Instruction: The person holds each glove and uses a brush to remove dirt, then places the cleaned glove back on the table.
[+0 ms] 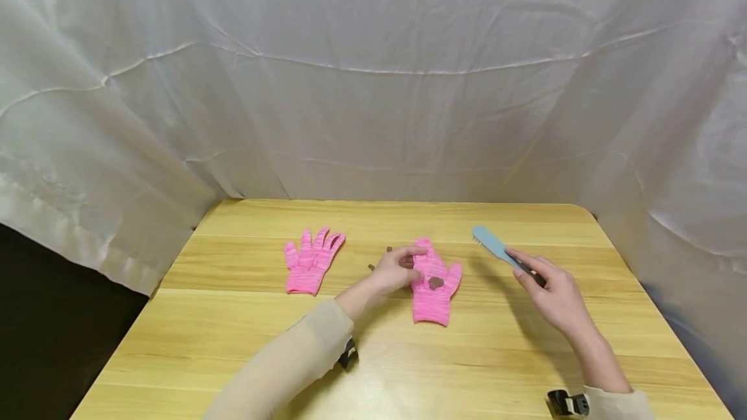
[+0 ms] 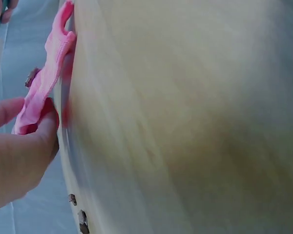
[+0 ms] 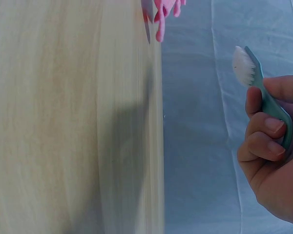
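My left hand [image 1: 393, 271] pinches the edge of a pink knit glove [image 1: 430, 306], thumb on one side and fingers on the other, as the left wrist view shows. A dark brown lump [image 1: 436, 283] sits on the palm of this glove and stands out from it in the left wrist view [image 2: 32, 77]. To the right, my right hand [image 1: 551, 290] grips a blue-green brush [image 1: 490, 240] by its handle, above the table. White bristles [image 3: 243, 67] show along the brush head in the right wrist view.
A second pink glove [image 1: 306, 264] lies flat on the left of the wooden table [image 1: 233, 336], fingers spread. Small brown bits [image 2: 83, 222] lie on the table beside my left hand. A pale curtain [image 1: 373, 115] hangs behind the table and along its sides.
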`<state>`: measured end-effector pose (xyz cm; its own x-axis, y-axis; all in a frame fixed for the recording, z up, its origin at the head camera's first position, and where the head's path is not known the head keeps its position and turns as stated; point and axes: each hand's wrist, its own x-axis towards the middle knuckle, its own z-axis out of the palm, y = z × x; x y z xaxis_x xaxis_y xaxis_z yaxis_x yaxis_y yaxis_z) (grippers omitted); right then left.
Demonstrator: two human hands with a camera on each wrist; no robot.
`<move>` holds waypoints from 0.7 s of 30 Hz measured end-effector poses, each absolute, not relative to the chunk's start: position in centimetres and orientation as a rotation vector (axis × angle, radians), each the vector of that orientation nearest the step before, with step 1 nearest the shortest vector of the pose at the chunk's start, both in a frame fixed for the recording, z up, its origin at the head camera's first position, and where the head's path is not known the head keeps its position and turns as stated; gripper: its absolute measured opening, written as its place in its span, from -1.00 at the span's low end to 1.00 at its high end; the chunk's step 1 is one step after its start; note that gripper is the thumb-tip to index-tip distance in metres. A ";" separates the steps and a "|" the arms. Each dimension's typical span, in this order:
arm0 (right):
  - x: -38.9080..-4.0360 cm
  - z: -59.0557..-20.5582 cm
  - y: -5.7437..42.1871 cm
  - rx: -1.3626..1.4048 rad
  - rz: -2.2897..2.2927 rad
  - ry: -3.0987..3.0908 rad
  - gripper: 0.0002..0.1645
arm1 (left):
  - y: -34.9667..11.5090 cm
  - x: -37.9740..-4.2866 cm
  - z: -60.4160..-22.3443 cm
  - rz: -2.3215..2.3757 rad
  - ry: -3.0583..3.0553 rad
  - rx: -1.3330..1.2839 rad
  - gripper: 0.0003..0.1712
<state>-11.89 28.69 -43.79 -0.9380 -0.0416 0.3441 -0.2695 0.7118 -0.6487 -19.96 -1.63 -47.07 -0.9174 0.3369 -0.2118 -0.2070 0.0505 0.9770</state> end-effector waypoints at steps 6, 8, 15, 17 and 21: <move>-11.9 -43.8 28.7 0.249 1.057 -2.613 -0.56 | -1.3 -19.8 -47.1 1.840 2.008 0.261 -0.10; -11.9 -43.8 28.7 0.246 1.058 -2.615 -0.55 | -1.2 -19.7 -47.1 1.807 2.035 0.290 -0.05; -11.9 -43.8 28.6 0.247 1.058 -2.615 -0.56 | -0.9 -19.7 -47.3 1.797 2.060 0.297 0.03; -11.9 -43.8 28.6 0.249 1.060 -2.615 -0.56 | -0.9 -19.7 -47.2 1.817 2.050 0.286 0.02; -11.9 -43.8 28.5 0.249 1.058 -2.612 -0.56 | -1.1 -19.8 -46.9 1.848 2.059 0.288 -0.06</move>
<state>-11.89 28.47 -43.80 -0.9366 -0.0436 0.3476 -0.2733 0.7119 -0.6470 -19.82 -1.10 -46.92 -0.9152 0.3824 -0.1272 -0.0854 0.1244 0.9885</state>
